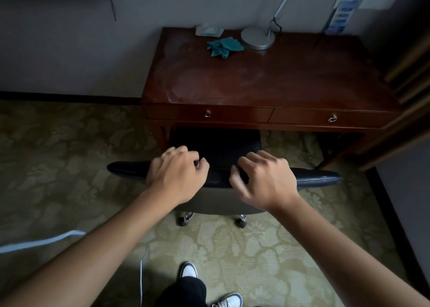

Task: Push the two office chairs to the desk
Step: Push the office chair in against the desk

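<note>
A black office chair stands in front of the dark wooden desk, its seat partly under the desk's left half and its backrest top edge facing me. My left hand hovers over the left part of that top edge, fingers loosely curled and not wrapped around it. My right hand is just right of the middle, fingers bent and spread, slightly blurred, holding nothing. Two chair casters show below the backrest. No second chair is in view.
On the desk lie a teal cloth, a lamp base and a tissue pack. Two drawers with ring pulls face me. A wooden frame stands at the right. White cables cross the patterned carpet at the left. My feet are at the bottom.
</note>
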{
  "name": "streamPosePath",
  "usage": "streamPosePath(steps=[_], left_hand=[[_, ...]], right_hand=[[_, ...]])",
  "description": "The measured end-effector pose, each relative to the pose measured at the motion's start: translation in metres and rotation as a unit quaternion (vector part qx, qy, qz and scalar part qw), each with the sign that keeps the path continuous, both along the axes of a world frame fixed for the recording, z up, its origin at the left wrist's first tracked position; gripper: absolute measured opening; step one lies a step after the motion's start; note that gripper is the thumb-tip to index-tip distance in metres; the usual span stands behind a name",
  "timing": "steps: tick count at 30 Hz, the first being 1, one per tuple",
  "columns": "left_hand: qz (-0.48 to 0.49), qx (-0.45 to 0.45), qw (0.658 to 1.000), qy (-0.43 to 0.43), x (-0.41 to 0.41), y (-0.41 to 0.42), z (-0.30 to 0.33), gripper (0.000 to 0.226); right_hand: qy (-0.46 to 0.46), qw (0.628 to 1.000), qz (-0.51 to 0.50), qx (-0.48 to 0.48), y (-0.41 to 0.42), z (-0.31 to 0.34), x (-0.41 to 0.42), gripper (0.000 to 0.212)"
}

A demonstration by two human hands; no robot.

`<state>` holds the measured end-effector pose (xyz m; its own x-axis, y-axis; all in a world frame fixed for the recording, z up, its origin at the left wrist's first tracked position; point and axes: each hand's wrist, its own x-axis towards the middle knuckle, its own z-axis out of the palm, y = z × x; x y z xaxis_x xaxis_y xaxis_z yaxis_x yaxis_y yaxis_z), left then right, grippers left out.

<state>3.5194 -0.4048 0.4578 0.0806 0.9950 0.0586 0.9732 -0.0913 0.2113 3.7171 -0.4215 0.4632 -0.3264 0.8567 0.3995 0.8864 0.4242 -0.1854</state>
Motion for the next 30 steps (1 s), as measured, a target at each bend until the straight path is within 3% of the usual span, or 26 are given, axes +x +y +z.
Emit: streamPosePath(steps=[6, 11, 16, 20, 30], left_hand=[[-0.016, 0.014, 0.999, -0.028, 0.015, -0.016, 0.000, 0.036], [0.042, 0.023, 0.999, -0.025, 0.048, -0.026, 0.001, 0.037], [0.115, 0.055, 0.992, -0.001, 0.086, -0.037, 0.000, 0.040], [0.142, 0.058, 0.988, 0.009, 0.103, -0.032, 0.004, 0.035], [0.149, 0.066, 0.986, 0.029, 0.090, -0.011, 0.009, 0.038]], right_hand=[[0.002, 0.999, 0.039, 0.025, 0.000, -0.001, 0.027, 0.036], [-0.015, 0.993, 0.114, -0.009, 0.012, 0.002, 0.063, 0.042], [-0.057, 0.978, 0.193, -0.057, 0.028, -0.005, 0.131, 0.062], [-0.107, 0.974, 0.191, -0.052, 0.051, -0.004, 0.184, 0.077], [-0.088, 0.977, 0.193, -0.015, 0.075, -0.009, 0.176, 0.063]])
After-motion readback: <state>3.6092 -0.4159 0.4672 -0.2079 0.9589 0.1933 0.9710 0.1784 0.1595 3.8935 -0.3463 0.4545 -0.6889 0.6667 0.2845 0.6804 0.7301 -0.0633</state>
